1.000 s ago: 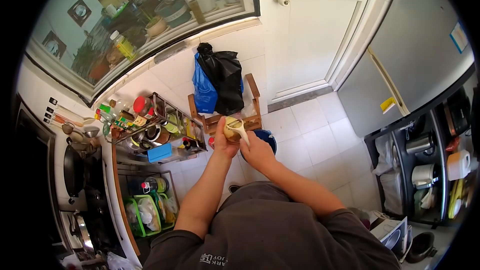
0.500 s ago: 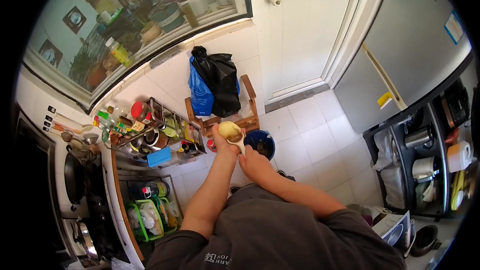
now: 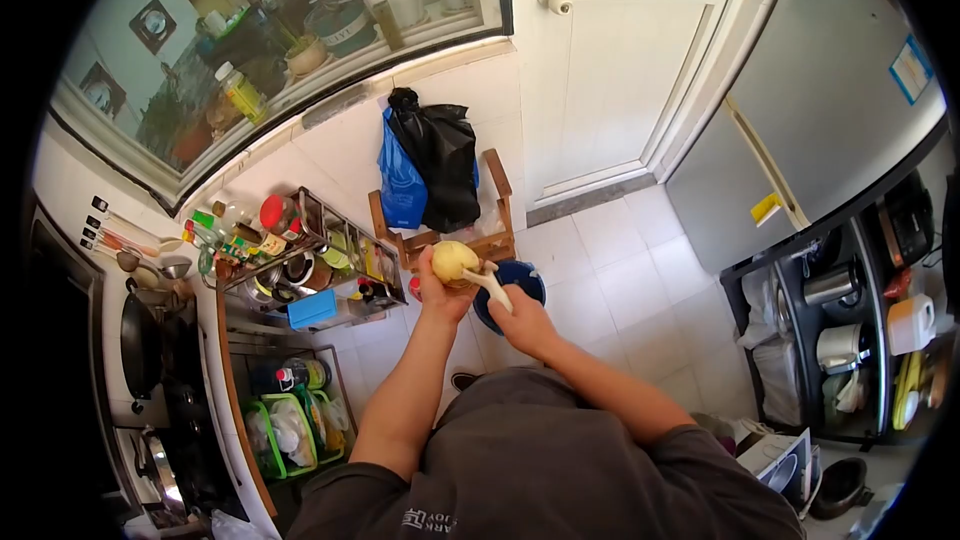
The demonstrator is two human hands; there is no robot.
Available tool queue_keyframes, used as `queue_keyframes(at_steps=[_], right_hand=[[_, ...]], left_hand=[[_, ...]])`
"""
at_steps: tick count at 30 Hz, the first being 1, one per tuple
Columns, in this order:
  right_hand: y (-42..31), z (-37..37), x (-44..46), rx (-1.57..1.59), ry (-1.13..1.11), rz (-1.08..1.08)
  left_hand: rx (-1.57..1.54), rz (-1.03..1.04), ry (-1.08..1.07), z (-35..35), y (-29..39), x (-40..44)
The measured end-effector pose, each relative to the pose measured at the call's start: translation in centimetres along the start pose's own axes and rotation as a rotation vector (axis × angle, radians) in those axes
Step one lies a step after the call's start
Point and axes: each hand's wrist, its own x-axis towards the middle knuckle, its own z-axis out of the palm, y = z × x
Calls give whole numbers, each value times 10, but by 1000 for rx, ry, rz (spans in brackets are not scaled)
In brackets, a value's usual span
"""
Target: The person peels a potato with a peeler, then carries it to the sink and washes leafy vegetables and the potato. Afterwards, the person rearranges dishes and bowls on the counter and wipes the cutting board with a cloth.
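Observation:
My left hand (image 3: 440,300) is closed around a pale yellow, mostly peeled potato (image 3: 454,261). A cream-coloured peeler (image 3: 490,286) is gripped in my right hand (image 3: 524,320). Its head lies against or very near the potato's right side; I cannot tell whether the blade touches. Below and just beyond both hands stands a dark blue bucket (image 3: 525,285) on the floor, its inside partly hidden by the right hand and peeler.
Behind the bucket is a wooden chair (image 3: 497,170) bearing black and blue plastic bags (image 3: 447,165). A rack of jars and bottles (image 3: 310,265) stands left, near the stove (image 3: 190,410). A grey fridge (image 3: 790,90) and a dark shelf unit (image 3: 870,320) are on the right.
The peeler has swung from upright between my hands to the potato's right side, and my right hand has shifted slightly right. The potato has turned, its brownish patch no longer facing up.

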Motion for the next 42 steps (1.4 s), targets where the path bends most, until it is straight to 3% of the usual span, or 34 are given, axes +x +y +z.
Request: queue_keyframes(at_steps=[4,7,14,17,23,29,33,35,42], right_hand=[[11,10,2,-77,51,-23],[10,11,4,-137,73,-79],[-2,4,-4,-198,50,-34],[-9,-5,-3,-201,66,-122],[-35,-17,-18,-180,35,-88],[-41,-22,-26,-261,4,-223],[-34,-8,-16,-211,-28,-171],[-28,-2,-14,-207,-13,-137],[-21,3,-24,-260,-31,-116]], left_hand=[[-60,34,64,-2,-15,-6],[-38,-65,-44,4,-18,-15],[-16,2,-41,14,-17,-22],[-34,18,-96,26,-21,-31],[-77,71,51,45,-30,-47],[-145,109,187,61,-22,-72],[-193,96,123,43,-26,-49],[-207,124,244,45,-28,-41],[-187,147,344,46,-29,-41]])
